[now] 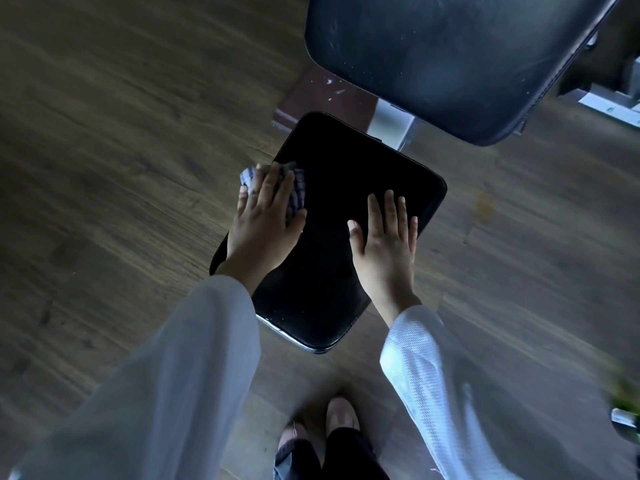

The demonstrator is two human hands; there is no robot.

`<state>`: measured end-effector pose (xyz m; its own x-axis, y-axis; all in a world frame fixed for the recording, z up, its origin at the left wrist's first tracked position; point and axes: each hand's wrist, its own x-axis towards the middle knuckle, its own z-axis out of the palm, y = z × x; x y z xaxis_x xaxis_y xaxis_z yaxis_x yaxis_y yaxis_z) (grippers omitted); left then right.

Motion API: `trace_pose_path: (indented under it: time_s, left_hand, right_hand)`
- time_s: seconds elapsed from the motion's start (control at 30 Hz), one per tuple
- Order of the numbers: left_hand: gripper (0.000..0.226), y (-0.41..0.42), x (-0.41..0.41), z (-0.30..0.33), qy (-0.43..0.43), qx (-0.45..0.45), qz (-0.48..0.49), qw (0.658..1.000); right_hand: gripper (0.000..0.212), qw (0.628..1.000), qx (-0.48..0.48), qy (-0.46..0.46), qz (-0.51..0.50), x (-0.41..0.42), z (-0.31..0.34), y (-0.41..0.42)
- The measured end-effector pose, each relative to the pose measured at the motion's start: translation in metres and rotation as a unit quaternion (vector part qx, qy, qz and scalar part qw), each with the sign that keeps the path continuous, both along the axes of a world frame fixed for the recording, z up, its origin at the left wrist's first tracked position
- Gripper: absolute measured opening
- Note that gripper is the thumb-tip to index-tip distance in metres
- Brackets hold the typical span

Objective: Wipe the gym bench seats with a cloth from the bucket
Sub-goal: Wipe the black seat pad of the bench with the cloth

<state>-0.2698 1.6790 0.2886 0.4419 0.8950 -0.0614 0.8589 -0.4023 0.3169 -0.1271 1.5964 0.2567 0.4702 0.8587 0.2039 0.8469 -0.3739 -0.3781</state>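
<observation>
Sleeves (194, 358) nearest me; beyond, my left grip (265, 220), fingers spread flat, presses the checked cloth (296, 190) at the seat's (346, 168) left edge. Right grip (384, 244) lies flat, bracing. I'd sweep across in overlapping, even strokes.

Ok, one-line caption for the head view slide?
Left hand presses a blue-and-white checked cloth on the black padded bench seat; right hand rests flat beside it.
</observation>
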Motion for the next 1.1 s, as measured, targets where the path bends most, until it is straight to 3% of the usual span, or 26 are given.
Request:
trace_pose_path:
  time_s: [0.17,0.3,0.4,0.63,0.77,0.87,1.1]
  left_hand:
    - [0.069,-0.053,-0.009,-0.008,-0.034,0.044,0.026,0.998]
    - [0.055,-0.102,-0.033,-0.011,-0.062,0.072,-0.088,0.992]
    - [0.056,-0.082,-0.053,-0.014,-0.063,0.08,-0.152,0.983]
    - [0.063,-0.064,-0.06,-0.015,-0.098,0.047,-0.023,0.994]
    - [0.054,-0.087,-0.092,-0.028,-0.103,0.08,-0.166,0.977]
    - [0.053,-0.079,-0.103,-0.03,-0.117,0.083,-0.206,0.968]
    - [0.061,-0.031,-0.071,-0.017,-0.1,0.034,-0.121,0.987]
  right_hand:
    - [0.057,1.0,-0.013,0.007,0.021,-0.01,0.002,-0.014]
    - [0.058,0.999,-0.025,0.022,0.03,-0.017,0.004,-0.024]
    - [0.063,0.998,-0.038,0.035,0.034,-0.017,0.007,-0.024]
    - [0.056,0.997,-0.052,0.059,0.023,-0.026,0.009,-0.03]
    - [0.056,0.996,-0.048,0.064,0.027,-0.035,0.01,-0.039]
    - [0.055,0.996,-0.042,0.07,0.019,-0.039,0.011,-0.041]
    - [0.05,0.995,-0.026,0.078,0.054,-0.023,0.013,-0.044]
